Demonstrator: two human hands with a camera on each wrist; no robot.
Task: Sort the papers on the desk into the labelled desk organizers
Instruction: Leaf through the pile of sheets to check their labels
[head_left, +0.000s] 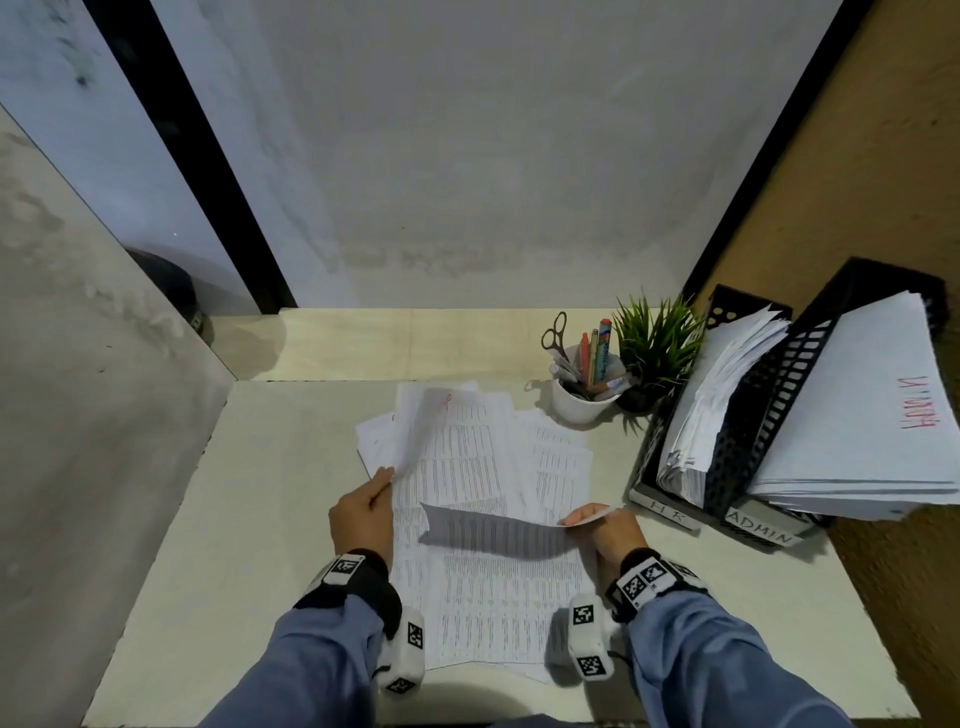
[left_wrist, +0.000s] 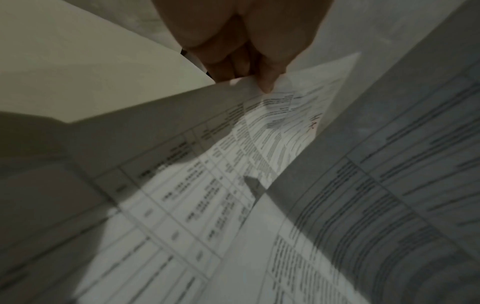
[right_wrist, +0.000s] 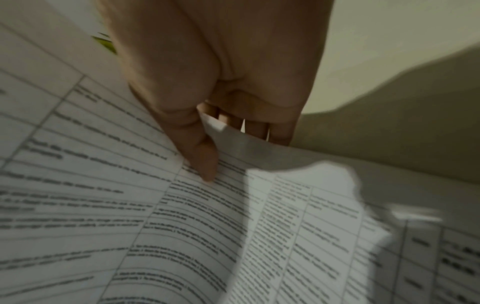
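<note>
Printed sheets (head_left: 483, 452) lie fanned over the middle of the pale desk (head_left: 270, 467). My left hand (head_left: 382, 480) pinches the left edge of one sheet (left_wrist: 293, 115) and holds it raised; a red mark shows near its top. My right hand (head_left: 582, 519) pinches the corner of another printed sheet (right_wrist: 233, 142), which curls up off the pile. At the right stand two black mesh organizers with white labels: HR (head_left: 737, 309) and ADMIN (head_left: 779, 384). Both hold stacks of paper.
A white cup (head_left: 582, 405) with scissors and pens and a small green plant (head_left: 654, 343) stand behind the pile, just left of the organizers. A grey wall closes off the back and a partition the left. The desk's front edge runs under my forearms.
</note>
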